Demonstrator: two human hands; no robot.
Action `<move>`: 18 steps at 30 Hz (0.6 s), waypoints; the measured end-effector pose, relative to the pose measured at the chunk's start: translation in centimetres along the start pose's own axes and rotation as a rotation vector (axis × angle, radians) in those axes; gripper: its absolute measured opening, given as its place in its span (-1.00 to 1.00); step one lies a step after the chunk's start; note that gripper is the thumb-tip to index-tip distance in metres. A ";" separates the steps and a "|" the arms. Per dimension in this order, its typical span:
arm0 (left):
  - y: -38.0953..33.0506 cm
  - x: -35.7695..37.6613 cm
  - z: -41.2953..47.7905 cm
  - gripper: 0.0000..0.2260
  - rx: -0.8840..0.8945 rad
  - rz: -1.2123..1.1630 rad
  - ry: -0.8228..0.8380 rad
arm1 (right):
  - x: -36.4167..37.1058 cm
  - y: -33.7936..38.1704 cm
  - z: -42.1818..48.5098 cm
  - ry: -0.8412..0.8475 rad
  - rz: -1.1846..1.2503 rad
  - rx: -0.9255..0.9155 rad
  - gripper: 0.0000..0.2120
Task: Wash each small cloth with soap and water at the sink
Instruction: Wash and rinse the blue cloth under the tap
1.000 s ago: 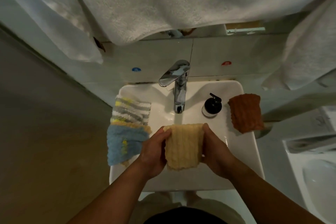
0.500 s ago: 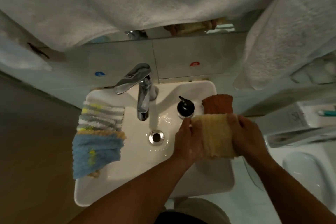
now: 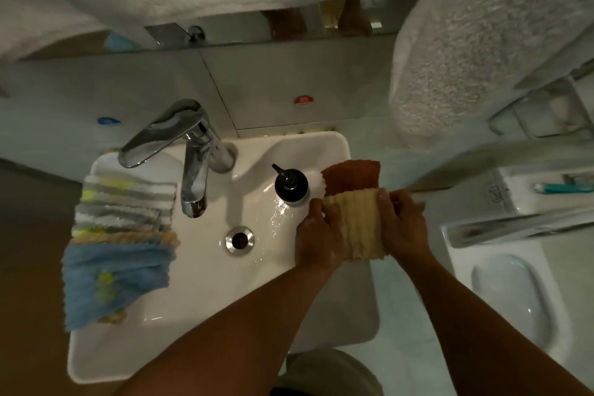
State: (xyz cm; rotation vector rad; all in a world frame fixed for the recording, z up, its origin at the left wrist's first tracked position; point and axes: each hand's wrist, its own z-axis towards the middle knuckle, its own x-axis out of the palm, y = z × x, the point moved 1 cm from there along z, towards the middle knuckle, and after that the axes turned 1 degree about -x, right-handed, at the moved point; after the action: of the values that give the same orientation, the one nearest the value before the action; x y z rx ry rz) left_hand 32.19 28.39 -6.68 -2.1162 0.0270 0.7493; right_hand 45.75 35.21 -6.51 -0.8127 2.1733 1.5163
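A pale yellow ribbed cloth [image 3: 358, 225] is held between both hands over the right rim of the white sink [image 3: 199, 325]. My left hand [image 3: 316, 239] grips its left edge and my right hand [image 3: 401, 225] grips its right edge. Just beyond it, a rust-brown cloth [image 3: 352, 176] lies on the sink's right rim, partly covered by the yellow one. On the left rim lie a striped grey and yellow cloth [image 3: 127, 202] and a blue cloth [image 3: 112, 280]. A black soap pump [image 3: 291, 186] stands by the brown cloth. No water runs from the chrome faucet [image 3: 193, 167].
The drain [image 3: 239, 239] sits mid-basin, with wet patches around it. Large white towels [image 3: 482, 42] hang above and at the right. A shelf with a teal toothbrush [image 3: 564, 187] and a second white fixture [image 3: 511, 292] lie to the right.
Both hands carried the yellow cloth from the middle of the basin over to the right rim, where it now overlaps the brown cloth. The view shifted, so the sink appears further left.
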 end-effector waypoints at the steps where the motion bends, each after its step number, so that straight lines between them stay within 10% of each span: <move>1: 0.2 0.0 0.3 -0.72 -0.031 -0.001 0.018 | 0.3 -0.3 0.1 0.014 -0.005 0.010 -0.62; 9: 1.5 -0.5 1.4 -0.61 -0.167 -0.053 0.192 | -0.8 -0.7 0.9 0.038 -0.076 0.064 -0.52; 14: 2.7 -3.8 0.9 -0.65 -0.241 -0.246 0.275 | -2.6 3.0 -0.8 -0.214 -0.191 -0.311 -0.69; 18: 5.2 -9.9 0.1 -0.67 -0.065 -0.055 0.276 | 0.8 7.5 -3.8 0.056 -0.213 -0.526 -0.77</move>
State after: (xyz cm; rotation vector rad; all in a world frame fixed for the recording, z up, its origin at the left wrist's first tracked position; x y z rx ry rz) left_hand 22.55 22.83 -5.37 -2.2592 0.0941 0.4272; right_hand 40.43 33.40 -0.21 -1.2160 1.6638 1.9936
